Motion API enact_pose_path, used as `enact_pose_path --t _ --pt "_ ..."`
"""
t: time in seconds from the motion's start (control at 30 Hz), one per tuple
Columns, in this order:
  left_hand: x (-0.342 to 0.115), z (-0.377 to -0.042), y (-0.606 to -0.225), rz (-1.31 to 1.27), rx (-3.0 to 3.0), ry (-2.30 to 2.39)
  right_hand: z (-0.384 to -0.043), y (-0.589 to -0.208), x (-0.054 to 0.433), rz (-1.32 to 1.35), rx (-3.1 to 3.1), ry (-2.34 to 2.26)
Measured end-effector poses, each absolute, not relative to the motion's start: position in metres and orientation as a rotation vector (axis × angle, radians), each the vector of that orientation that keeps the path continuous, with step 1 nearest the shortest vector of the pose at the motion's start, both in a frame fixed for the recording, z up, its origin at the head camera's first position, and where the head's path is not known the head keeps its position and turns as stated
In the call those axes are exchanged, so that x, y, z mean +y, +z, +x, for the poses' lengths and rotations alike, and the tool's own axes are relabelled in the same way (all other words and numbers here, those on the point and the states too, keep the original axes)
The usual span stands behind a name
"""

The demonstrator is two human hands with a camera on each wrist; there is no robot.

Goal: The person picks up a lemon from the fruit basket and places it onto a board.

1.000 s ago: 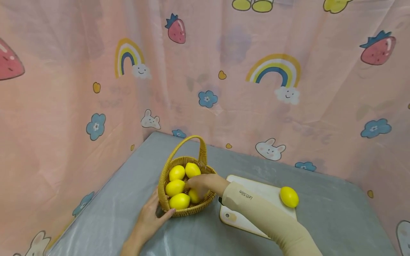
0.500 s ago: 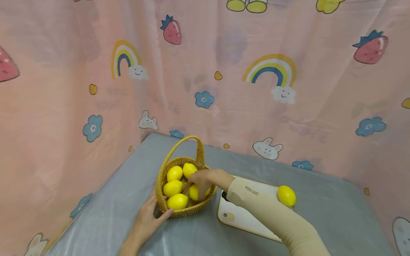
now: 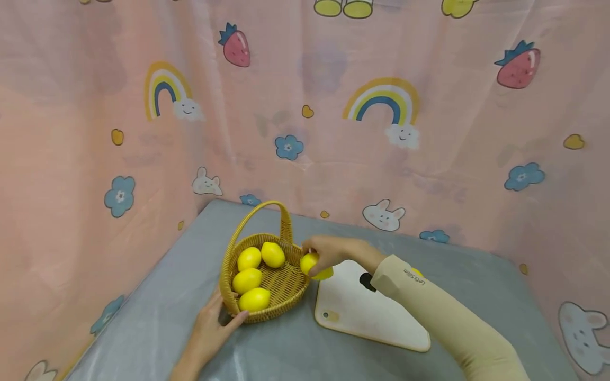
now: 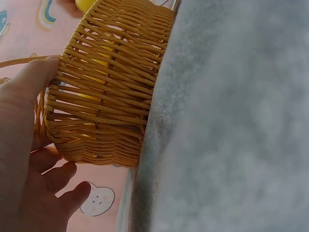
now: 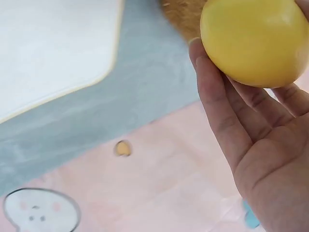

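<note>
My right hand (image 3: pixel 333 251) holds a yellow lemon (image 3: pixel 312 264) just past the right rim of a wicker basket (image 3: pixel 290 304), over the edge of a white cutting board (image 3: pixel 376 317). In the right wrist view the fingers curl under the lemon (image 5: pixel 256 43). Several lemons (image 3: pixel 254 300) lie in the basket's left and back part, and its woven bottom shows on the right. With the thumb at the rim and the fingers round the outside, my left hand (image 3: pixel 209 325) grips the basket's left side. The left wrist view shows the woven wall (image 4: pixel 106 106) close up.
Another lemon (image 3: pixel 417 272) shows only as a sliver behind the right sleeve (image 3: pixel 443 312). A black band sits at the right wrist, above the board. Grey cloth (image 3: pixel 276 354) covers the table, and a pink printed curtain (image 3: pixel 324 174) hangs behind and at the sides.
My right hand has lifted a lemon out of the basket and moved right with it, toward the board. The left hand keeps its grip on the basket. The head view has turned slightly right.
</note>
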State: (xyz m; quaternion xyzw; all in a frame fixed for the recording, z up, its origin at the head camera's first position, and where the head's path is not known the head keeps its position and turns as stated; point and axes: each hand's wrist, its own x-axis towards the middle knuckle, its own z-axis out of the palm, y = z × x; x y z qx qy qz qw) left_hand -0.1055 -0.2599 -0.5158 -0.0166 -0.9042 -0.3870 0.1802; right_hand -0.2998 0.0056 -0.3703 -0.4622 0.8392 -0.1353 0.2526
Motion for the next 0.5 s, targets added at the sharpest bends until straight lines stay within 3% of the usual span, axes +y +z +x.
enact_pose_path --t 0.5 --pt "-0.259 -0.104 -0.515 -0.039 -2.559 -1.072 -0.314 -0.394 0.121 -0.962 2.514 -0.348"
